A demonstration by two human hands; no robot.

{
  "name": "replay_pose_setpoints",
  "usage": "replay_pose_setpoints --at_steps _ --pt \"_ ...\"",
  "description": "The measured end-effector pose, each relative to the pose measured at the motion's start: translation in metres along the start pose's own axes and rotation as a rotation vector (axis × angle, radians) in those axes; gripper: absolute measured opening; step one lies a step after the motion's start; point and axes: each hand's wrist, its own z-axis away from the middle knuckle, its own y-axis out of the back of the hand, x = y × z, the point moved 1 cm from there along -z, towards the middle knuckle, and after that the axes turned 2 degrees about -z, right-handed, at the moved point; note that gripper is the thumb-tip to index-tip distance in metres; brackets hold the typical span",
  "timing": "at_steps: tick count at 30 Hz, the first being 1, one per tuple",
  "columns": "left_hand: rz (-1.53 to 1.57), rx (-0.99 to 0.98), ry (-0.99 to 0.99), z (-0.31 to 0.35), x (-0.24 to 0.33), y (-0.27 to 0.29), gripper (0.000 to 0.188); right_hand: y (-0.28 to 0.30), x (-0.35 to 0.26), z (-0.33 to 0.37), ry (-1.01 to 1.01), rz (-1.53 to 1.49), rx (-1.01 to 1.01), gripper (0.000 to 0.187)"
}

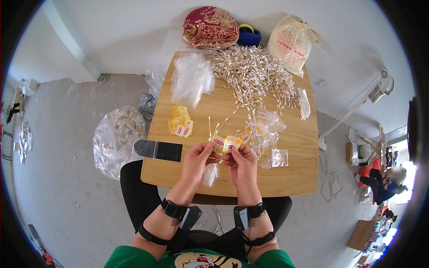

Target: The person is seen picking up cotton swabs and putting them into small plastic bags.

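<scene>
My left hand (199, 161) pinches a small yellow-and-white printed card (218, 142) near the table's front edge. Beside it, my right hand (242, 164) grips a little bunch of similar yellow cards (232, 143), its thumb pressed on their face. The two hands almost meet. Just beyond them lie a few loose cotton swabs (218, 127). A clear plastic bag (211, 175) rests on the table between my wrists. Right of my right hand is a heap of small clear bags (267, 142), some with yellow cards in or under them. More yellow cards (181, 123) are piled at the left.
A big mound of cotton swabs (254, 73) covers the far right of the wooden table (295, 163). Flat clear bags (192, 78) lie far left, a black strap-like object (167, 151) near left. Behind stand a cloth bag (289, 44) and tape dispenser (249, 36). A filled plastic sack (117, 143) sits on the floor.
</scene>
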Motion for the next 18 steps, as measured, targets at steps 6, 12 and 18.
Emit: replay_pose_setpoints --at_steps 6,12,18 --pt "0.036 0.004 -0.068 0.007 -0.002 0.005 0.025 -0.009 0.001 0.008 0.018 -0.028 0.030 0.002" --pt "-0.020 -0.041 -0.114 0.018 0.000 -0.004 0.024 -0.015 0.008 0.015 0.000 -0.066 0.045 0.005" --pt "0.086 0.006 -0.018 0.023 0.011 -0.004 0.023 -0.019 0.006 0.023 0.139 0.087 -0.009 0.010"
